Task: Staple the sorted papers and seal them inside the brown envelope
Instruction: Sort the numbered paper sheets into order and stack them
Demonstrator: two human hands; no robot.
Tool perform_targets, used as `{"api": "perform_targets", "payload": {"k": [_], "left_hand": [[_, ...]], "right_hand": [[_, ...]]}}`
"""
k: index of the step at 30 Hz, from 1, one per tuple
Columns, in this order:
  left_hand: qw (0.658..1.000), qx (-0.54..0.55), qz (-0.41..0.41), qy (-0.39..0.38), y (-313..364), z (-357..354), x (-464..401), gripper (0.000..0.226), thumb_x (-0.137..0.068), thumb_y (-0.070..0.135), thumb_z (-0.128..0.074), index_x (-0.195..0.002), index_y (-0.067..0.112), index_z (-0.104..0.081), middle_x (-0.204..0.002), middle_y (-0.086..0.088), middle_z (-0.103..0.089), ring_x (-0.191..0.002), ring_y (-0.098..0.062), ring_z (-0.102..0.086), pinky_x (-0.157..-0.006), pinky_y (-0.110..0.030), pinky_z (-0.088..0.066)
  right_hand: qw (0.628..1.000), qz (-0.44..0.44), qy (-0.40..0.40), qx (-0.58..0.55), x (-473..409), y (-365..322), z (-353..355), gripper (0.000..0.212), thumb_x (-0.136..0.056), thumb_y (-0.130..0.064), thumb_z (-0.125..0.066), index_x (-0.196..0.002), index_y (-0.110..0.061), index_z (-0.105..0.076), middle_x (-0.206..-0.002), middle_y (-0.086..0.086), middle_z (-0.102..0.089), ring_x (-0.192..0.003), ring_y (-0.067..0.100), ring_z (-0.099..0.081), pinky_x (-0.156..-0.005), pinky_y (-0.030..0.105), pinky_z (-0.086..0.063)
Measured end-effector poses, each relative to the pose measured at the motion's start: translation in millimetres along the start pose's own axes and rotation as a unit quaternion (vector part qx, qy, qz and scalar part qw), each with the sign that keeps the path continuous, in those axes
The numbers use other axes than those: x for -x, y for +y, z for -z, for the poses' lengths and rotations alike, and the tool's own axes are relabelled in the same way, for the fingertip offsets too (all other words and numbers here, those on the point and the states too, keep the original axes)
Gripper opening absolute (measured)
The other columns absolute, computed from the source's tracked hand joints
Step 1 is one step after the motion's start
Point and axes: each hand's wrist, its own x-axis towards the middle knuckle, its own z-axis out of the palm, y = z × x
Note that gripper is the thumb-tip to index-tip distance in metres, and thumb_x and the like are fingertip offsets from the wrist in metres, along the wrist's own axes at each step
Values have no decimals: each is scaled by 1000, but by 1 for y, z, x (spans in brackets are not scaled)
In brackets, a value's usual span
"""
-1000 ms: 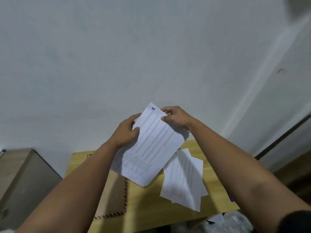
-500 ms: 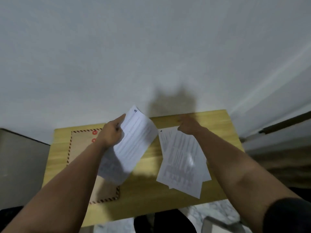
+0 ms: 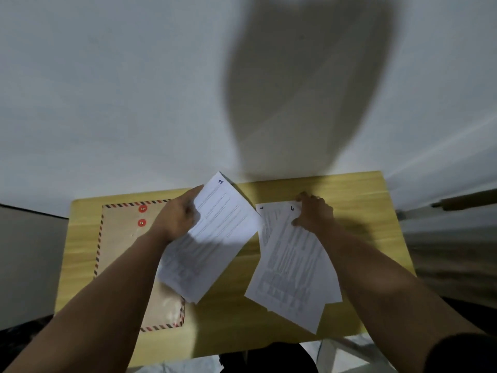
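Observation:
My left hand point(image 3: 176, 218) grips a small stack of printed sheets point(image 3: 209, 238), the top one marked "1", held tilted above the table. My right hand point(image 3: 313, 214) pinches the top corner of a sheet marked "5" point(image 3: 290, 267), which lies on a loose pile of papers on the right half of the table. Another sheet point(image 3: 266, 219) peeks out beneath it. The brown envelope point(image 3: 121, 249) with striped border and two red button closures lies flat on the left, partly hidden by my left arm and the held stack. No stapler is visible.
The small yellow wooden table point(image 3: 363, 211) stands against a white wall point(image 3: 134, 90). A grey cabinet point(image 3: 29, 265) is at the left. A dark rod point(image 3: 468, 201) sticks out at the right. My shadow falls on the wall.
My right hand let go of the held stack and dropped onto the pile at the right, taking the corner of sheet "5". The view tilted down toward the table.

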Motion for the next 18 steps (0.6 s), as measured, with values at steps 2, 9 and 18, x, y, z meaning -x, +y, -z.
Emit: {"api": "perform_targets", "payload": {"k": [2, 9, 18], "left_hand": [[1000, -9, 0, 4, -4, -1, 1, 87, -95, -1, -48, -132, 76, -35, -73, 9, -66, -69, -11, -63, -74, -35, -55], [1000, -13, 16, -8, 1, -5, 9, 80, -94, -4, -42, -136, 64, -37, -74, 2, -59, -68, -14, -56, -67, -28, -48], [1000, 2, -6, -10, 21, 8, 52, 73, -84, 17, -36, -150, 47, -42, -107, -12, -74, -98, -30, -69, -93, -45, -56]], "right_hand": [[1000, -2, 0, -7, -1, 2, -1, 85, -68, -45, -90, -138, -26, -46, -130, 5, -61, -124, 29, -55, -95, 43, -47], [998, 13, 1, -63, 4, 9, -8, 68, -74, -32, -87, -131, -22, -52, -128, 5, -53, -113, 28, -61, -89, 40, -49], [980, 33, 75, -182, 49, 25, 5, 43, -88, -5, -58, -126, -24, -67, -127, 7, -69, -111, 29, -66, -92, 30, -51]]}}
